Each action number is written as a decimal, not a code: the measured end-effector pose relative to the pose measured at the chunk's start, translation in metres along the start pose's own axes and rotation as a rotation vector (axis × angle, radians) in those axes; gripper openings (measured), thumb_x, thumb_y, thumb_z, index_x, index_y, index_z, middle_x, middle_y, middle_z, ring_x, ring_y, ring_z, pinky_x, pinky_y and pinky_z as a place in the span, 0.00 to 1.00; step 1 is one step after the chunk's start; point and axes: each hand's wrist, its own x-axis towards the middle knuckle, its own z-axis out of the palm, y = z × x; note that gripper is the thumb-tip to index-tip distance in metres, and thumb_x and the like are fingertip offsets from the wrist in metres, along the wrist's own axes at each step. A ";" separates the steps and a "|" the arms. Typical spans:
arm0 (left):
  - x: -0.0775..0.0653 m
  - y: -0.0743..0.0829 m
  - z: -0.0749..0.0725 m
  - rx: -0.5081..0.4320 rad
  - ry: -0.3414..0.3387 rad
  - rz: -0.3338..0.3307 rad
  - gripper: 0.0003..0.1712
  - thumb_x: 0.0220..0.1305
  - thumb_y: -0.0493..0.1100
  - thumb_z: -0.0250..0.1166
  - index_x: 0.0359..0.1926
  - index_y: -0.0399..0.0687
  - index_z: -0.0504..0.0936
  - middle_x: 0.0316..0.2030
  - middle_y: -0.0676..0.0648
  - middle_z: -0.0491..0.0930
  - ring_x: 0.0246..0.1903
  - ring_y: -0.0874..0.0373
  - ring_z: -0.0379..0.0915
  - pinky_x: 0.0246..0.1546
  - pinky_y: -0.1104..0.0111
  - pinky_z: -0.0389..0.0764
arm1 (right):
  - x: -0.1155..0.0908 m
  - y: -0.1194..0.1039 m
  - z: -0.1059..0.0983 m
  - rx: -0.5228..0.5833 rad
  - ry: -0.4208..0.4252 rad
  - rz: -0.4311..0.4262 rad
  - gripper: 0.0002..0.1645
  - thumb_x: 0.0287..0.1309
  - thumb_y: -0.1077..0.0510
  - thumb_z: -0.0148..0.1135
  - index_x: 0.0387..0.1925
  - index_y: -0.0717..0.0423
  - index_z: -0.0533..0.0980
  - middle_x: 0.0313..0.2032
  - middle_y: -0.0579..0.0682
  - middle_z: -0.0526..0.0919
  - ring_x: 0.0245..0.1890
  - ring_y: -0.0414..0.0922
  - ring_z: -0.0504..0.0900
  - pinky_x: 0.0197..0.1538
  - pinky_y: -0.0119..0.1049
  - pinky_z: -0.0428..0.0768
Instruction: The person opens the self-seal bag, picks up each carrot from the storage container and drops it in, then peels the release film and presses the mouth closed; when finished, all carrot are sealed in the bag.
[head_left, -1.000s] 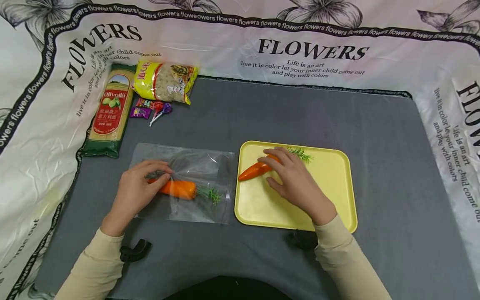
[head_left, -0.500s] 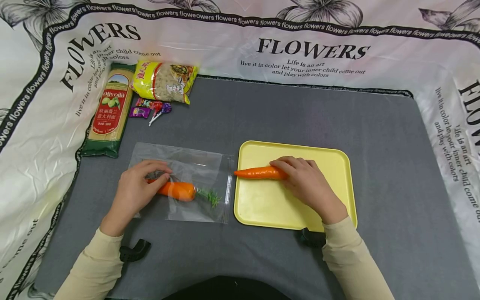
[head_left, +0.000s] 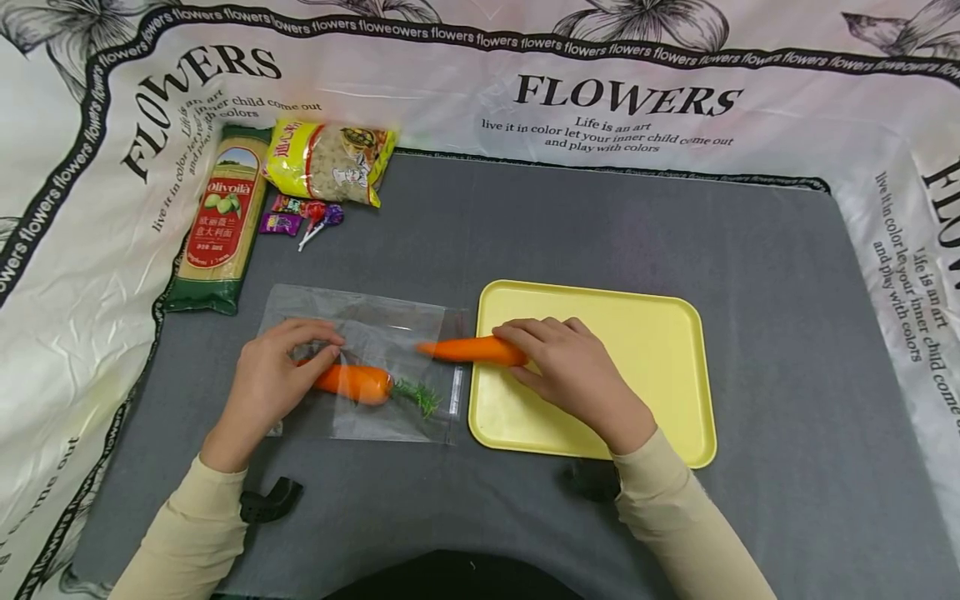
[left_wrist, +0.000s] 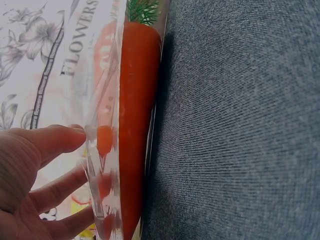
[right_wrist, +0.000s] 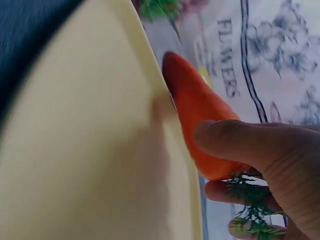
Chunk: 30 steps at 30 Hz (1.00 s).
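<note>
My left hand [head_left: 277, 379] pinches the film of a clear plastic zip bag [head_left: 375, 427] lying on the grey cloth. Inside the bag is one orange carrot [head_left: 354, 383] with green leaves; its narrow end is behind my left fingers. In the left wrist view this carrot [left_wrist: 137, 95] lies along the film. My right hand [head_left: 573, 375] grips a second carrot [head_left: 476, 350] around its thick end, tip pointing left. That tip overlaps the bag's right end, while the thick end is over the yellow tray [head_left: 667, 350]. Leaves [right_wrist: 252, 205] show beneath my fingers in the right wrist view.
At the back left lie a spaghetti pack [head_left: 217, 217], a yellow food packet [head_left: 330, 162] and several candies [head_left: 281, 223] with lollipops [head_left: 318, 218]. A patterned white sheet [head_left: 615, 125] borders the grey cloth [head_left: 750, 250]. The tray's raised rim sits close beside the bag.
My right hand has picked up the second carrot from the tray, turned it, and brought it left until its tip is over the bag's end. My left hand stays put.
</note>
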 end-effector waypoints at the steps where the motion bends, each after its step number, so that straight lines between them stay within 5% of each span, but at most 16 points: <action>1: 0.000 0.000 0.000 0.000 -0.001 -0.002 0.05 0.57 0.40 0.69 0.35 0.54 0.86 0.43 0.52 0.81 0.34 0.56 0.75 0.26 0.64 0.69 | 0.004 -0.004 0.002 -0.010 0.001 -0.004 0.32 0.48 0.50 0.73 0.56 0.45 0.74 0.51 0.42 0.79 0.42 0.45 0.77 0.40 0.38 0.69; 7: -0.001 -0.003 -0.001 -0.013 -0.017 -0.022 0.04 0.58 0.41 0.68 0.36 0.54 0.86 0.44 0.50 0.81 0.42 0.54 0.76 0.33 0.58 0.74 | 0.020 -0.020 0.013 -0.029 -0.007 -0.030 0.32 0.52 0.46 0.69 0.59 0.43 0.72 0.53 0.42 0.77 0.43 0.44 0.78 0.41 0.38 0.71; 13: -0.002 -0.005 0.000 -0.029 -0.023 -0.005 0.05 0.57 0.42 0.69 0.36 0.53 0.86 0.44 0.51 0.81 0.43 0.54 0.76 0.37 0.55 0.76 | 0.012 -0.013 0.006 0.082 -0.035 0.004 0.34 0.50 0.49 0.71 0.60 0.43 0.71 0.55 0.44 0.74 0.46 0.45 0.76 0.43 0.41 0.76; 22: -0.001 -0.003 -0.002 -0.022 -0.028 -0.010 0.05 0.57 0.41 0.69 0.36 0.53 0.86 0.44 0.50 0.81 0.43 0.53 0.76 0.37 0.56 0.75 | -0.004 -0.003 0.002 0.266 0.032 0.055 0.21 0.52 0.56 0.70 0.48 0.50 0.77 0.40 0.41 0.79 0.34 0.37 0.77 0.39 0.34 0.77; 30: -0.003 0.000 -0.001 -0.031 -0.030 -0.009 0.05 0.57 0.41 0.69 0.36 0.53 0.86 0.44 0.50 0.81 0.43 0.53 0.76 0.38 0.54 0.77 | 0.016 -0.031 0.017 0.150 0.012 0.082 0.20 0.54 0.47 0.68 0.49 0.45 0.78 0.40 0.40 0.81 0.33 0.38 0.77 0.31 0.35 0.77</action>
